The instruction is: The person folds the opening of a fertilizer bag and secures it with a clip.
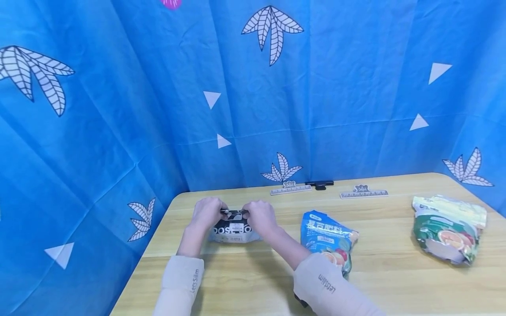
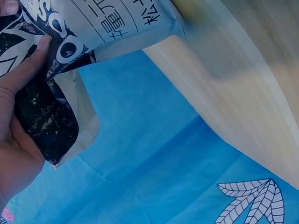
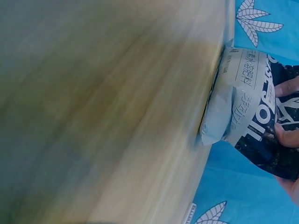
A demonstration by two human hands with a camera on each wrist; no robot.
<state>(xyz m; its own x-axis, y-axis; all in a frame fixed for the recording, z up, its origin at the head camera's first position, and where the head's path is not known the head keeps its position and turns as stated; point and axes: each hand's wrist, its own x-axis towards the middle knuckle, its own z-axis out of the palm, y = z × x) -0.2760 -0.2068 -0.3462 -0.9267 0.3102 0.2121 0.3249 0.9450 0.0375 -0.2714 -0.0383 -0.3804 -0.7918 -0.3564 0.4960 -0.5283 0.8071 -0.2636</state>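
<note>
Both hands hold a black and white soil bag [image 1: 236, 236] by its top, near the left back of the table. My left hand [image 1: 208, 212] grips the top left corner; in the left wrist view its thumb presses the black part of the bag [image 2: 117, 28]. Opposite it, my right hand [image 1: 261, 216] pinches the top right corner. The right wrist view has fingertips [image 3: 286, 135] on the bag's dark upper part [image 3: 266, 154]. The bag's upper edge looks folded over toward me. Hands partly hide its sides.
Right of the hands lies a blue fertilizer bag [image 1: 322, 235], partly behind the right sleeve. A green and silver pouch [image 1: 446, 232] lies at the far right. Along the back edge are two keyboard-patterned clips [image 1: 290, 189], [image 1: 363, 193] and a black clip [image 1: 320, 184]. A blue curtain [image 1: 336, 87] hangs behind.
</note>
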